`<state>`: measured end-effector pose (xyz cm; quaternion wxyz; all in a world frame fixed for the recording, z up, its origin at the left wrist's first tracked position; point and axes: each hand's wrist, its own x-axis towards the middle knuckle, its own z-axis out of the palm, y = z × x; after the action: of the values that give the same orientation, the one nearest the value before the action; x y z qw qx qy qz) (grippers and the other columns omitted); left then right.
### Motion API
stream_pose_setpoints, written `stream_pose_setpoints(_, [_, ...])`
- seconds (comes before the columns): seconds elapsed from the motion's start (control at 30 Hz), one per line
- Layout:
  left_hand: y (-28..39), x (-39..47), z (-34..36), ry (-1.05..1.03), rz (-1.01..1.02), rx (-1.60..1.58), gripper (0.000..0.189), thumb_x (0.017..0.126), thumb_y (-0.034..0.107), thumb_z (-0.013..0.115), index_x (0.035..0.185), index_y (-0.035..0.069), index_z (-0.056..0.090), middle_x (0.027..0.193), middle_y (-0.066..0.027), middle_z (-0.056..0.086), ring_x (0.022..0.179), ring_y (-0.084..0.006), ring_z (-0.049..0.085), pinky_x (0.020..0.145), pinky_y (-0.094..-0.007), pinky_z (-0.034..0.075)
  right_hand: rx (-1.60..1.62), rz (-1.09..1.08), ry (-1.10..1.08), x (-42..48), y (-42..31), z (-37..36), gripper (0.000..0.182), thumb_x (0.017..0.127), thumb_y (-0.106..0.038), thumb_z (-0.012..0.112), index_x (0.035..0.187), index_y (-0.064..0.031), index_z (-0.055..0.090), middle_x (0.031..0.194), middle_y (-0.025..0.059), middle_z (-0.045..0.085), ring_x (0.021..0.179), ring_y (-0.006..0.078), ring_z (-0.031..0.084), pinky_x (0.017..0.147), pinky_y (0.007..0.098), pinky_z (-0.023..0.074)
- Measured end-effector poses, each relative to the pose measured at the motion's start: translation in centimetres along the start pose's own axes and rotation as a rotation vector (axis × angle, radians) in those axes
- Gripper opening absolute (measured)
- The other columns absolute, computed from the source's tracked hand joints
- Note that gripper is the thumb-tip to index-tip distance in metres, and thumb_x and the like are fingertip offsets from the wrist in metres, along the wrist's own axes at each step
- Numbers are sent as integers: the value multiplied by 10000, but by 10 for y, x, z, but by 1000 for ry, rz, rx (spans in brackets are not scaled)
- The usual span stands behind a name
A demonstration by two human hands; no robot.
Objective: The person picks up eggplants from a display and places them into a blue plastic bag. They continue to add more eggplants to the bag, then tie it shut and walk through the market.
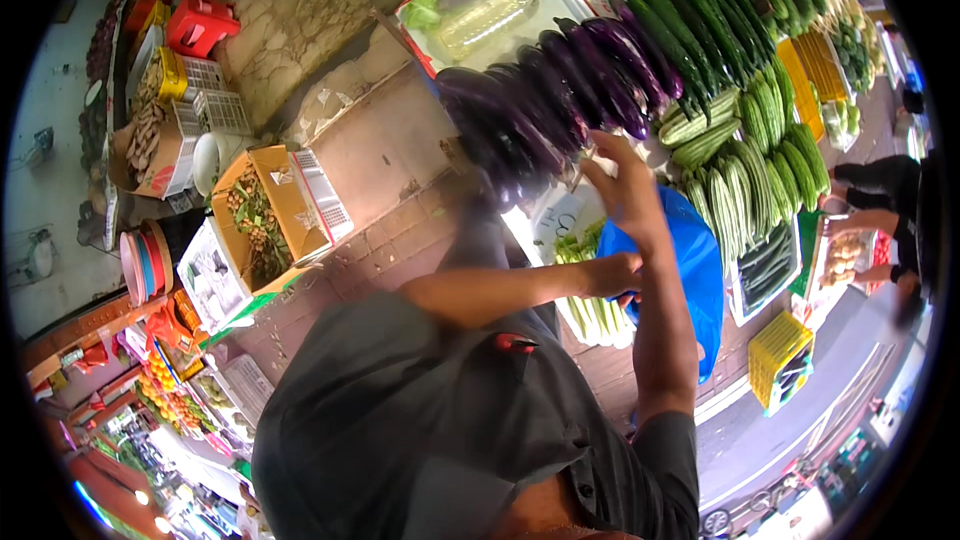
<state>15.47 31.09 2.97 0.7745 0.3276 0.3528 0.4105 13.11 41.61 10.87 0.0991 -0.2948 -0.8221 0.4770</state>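
My left hand (619, 277) is closed on the gathered top of a blue plastic bag (686, 255). The bag hangs beside my right forearm and partly behind it. Further up, my right hand (619, 172) has its thumb and fingers apart at the near ends of a row of purple eggplants (540, 101); whether the fingertips touch one is unclear. A handwritten card (559, 214) lies just left of that hand. Below the card are bundled green stalks (596, 315), partly hidden by my left forearm and the bag.
Cucumbers (682, 30) and ridged green gourds (731, 202) lie right of the eggplants. Behind is a red-rimmed foam box (487, 19). A yellow crate (776, 364) stands at the lower right, and a person's arm (862, 225) shows at the right edge. Left is a cardboard box (300, 202) of longan-like fruit.
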Motion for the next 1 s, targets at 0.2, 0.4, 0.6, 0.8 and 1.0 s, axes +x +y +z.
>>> stream_pose_setpoints(0.2, [-72, -15, -24, -29, 274, 79, 200, 1000, 219, 550, 1063, 62, 657, 816, 1, 613, 661, -90, 551, 541, -282, 451, -547, -189, 48, 100, 58, 154, 715, 862, -352, 730, 1413, 1, 440, 1233, 234, 568, 1070, 416, 582, 947, 474, 476])
stream_pose_setpoints(0.4, [-39, -37, -55, -136, 3, 141, 354, 974, 206, 605, 1299, 69, 570, 1013, -64, 643, 702, -135, 578, 599, -299, 505, -336, -140, -22, 111, 80, 150, 667, 889, -341, 698, 1403, 15, 467, 1053, 240, 636, 888, 387, 640, 844, 431, 521])
stream_pose_setpoints(0.6, [-28, -32, -58, -146, -140, 87, 681, 956, 286, 648, 1534, 104, 337, 1340, -83, 569, 924, -153, 596, 760, -325, 542, 961, 427, -203, 102, 45, 72, 552, 975, -369, 619, 1336, 35, 513, 1030, 195, 691, 852, 331, 707, 775, 426, 601])
stream_pose_setpoints(0.8, [-37, -35, -51, -125, -139, 164, 782, 948, 337, 684, 1547, 34, 286, 1094, -95, 643, 773, -148, 606, 686, -303, 523, 961, 340, -206, 85, 48, 45, 591, 919, -370, 704, 1339, 3, 520, 1011, 132, 671, 820, 227, 682, 753, 387, 597])
stream_pose_setpoints(1.0, [-18, -45, -63, -67, -226, 121, 893, 914, 486, 695, 1550, 14, 282, 1197, -158, 640, 874, -186, 633, 828, -325, 531, -446, -7, 251, 137, 133, 5, 777, 814, -320, 766, 1450, -19, 438, 1204, 234, 638, 1052, 390, 631, 935, 425, 498])
